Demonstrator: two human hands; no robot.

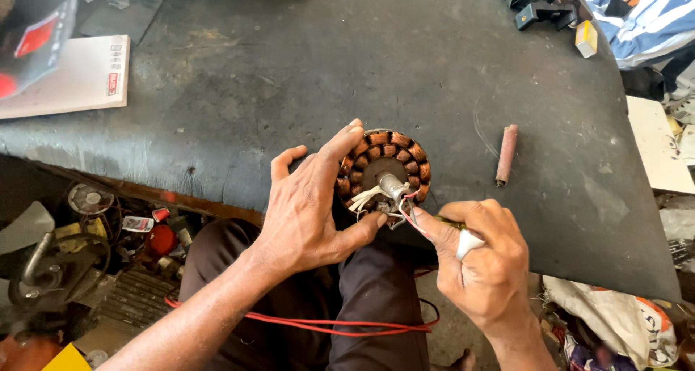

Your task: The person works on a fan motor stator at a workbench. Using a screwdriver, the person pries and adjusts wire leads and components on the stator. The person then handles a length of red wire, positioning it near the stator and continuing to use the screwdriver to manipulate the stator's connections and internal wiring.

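A dark, scuffed worktop (405, 60) fills most of the view, its near edge cutting diagonally above a cluttered floor of metal parts. At the far left lies a white booklet (69, 78) with a red-and-black package partly on top of it. Left of centre, the left hand (308, 215) cups a round stator (384, 170) ringed with copper windings, which sits at the worktop's near edge; the index finger curls over its top rim and the thumb presses under its lower rim, so the fingers are clamped on the stator. Its short metal shaft points up toward the camera, and white and red leads (376, 197) spill from the centre toward the lower right. Just right of the stator, the right hand (481, 259) is closed around a small tool with a white handle (467, 242), its tip at the leads. Further right, well apart, a pinkish cylinder (506, 154) lies nearly upright on the worktop. Red wire (326, 326) loops across the person's lap below.
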